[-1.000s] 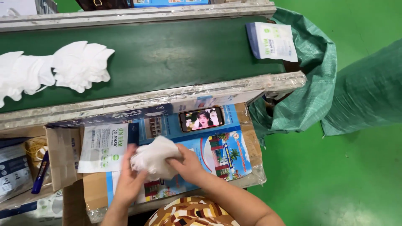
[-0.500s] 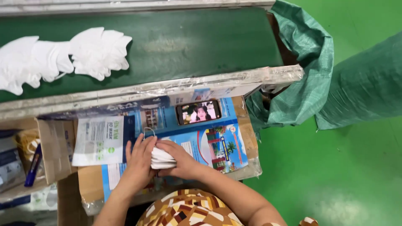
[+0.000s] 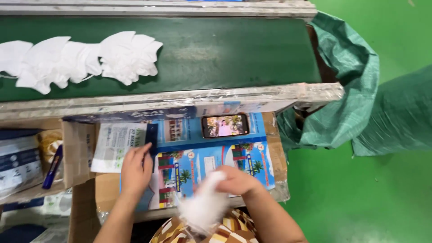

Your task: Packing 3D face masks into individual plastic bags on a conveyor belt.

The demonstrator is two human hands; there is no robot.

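Two hands are busy. My right hand [image 3: 237, 181] grips a blurry white mask [image 3: 204, 208], near my lap. My left hand [image 3: 136, 167] lies flat and holds nothing, touching the blue sheets [image 3: 211, 157]. More white masks [image 3: 85, 60] sit far left on the green belt [image 3: 234, 49]. Green floor [image 3: 360, 202] lies right.

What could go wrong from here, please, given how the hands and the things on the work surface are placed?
The right hand holds a blurred white bundle off the near edge, so pieces might drop out of its grip. The phone lies close to the working area and could get knocked. The left hand rests on a printed packet that could slide on the glossy blue sheets.
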